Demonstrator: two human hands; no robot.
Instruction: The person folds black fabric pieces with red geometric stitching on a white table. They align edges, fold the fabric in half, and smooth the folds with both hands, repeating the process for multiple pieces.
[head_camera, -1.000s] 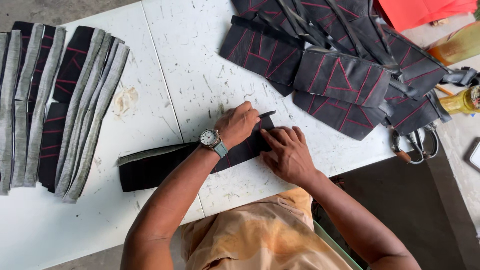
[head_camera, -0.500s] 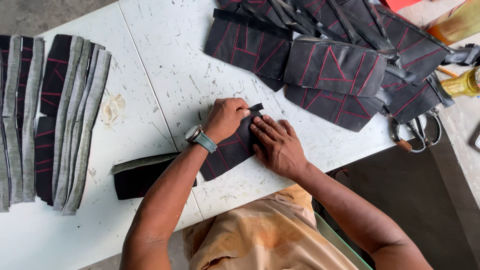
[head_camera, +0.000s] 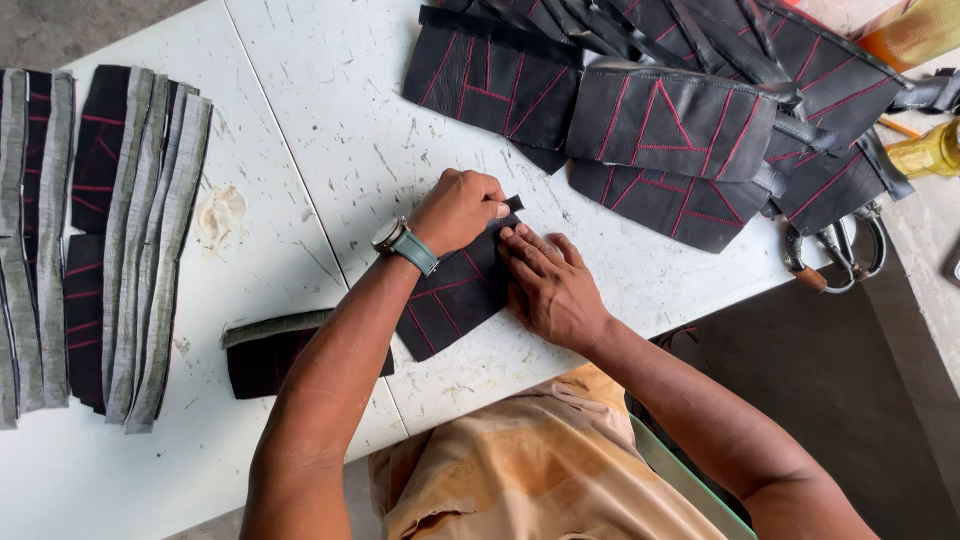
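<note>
At the frame's centre, on the white desk (head_camera: 330, 130), we see the black red-stitched panel (head_camera: 455, 300) running lower left to upper right, our left hand (head_camera: 460, 208) curled pinching its upper tip, right hand (head_camera: 550, 285) flat alongside, hands touching.

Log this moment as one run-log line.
left hand: fisted, pressing black red-stitched panel | right hand: flat on panel | surface: white table

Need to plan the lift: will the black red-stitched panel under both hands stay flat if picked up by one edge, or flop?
Probably flops: the panel lies flat under the left hand and right hand, and similar pieces drape over one another. Looks thin, so likely light. It should slide on the white table, not roll.
</note>
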